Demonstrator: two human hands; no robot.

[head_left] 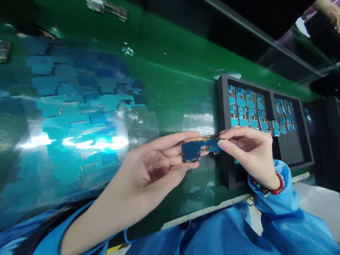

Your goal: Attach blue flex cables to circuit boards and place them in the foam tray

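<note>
A small blue-faced circuit board [191, 151], with dark component edges, is held between both hands above the green mat. My left hand [159, 163] grips its wide end, thumb along the lower edge and fingers along the top and behind. At the narrow right end, my right hand [247, 148] pinches the board between thumb and fingertips. Just beyond the right hand is a black foam tray [224, 109] with two compartments, holding rows of similar boards [241, 106].
Many blue board-shaped pieces [69, 117] lie under shiny clear film on the left of the green mat [170, 88]. Metal parts [107, 9] sit at the far edge. A black rail [255, 28] runs behind; another person's hand [329, 12] shows top right.
</note>
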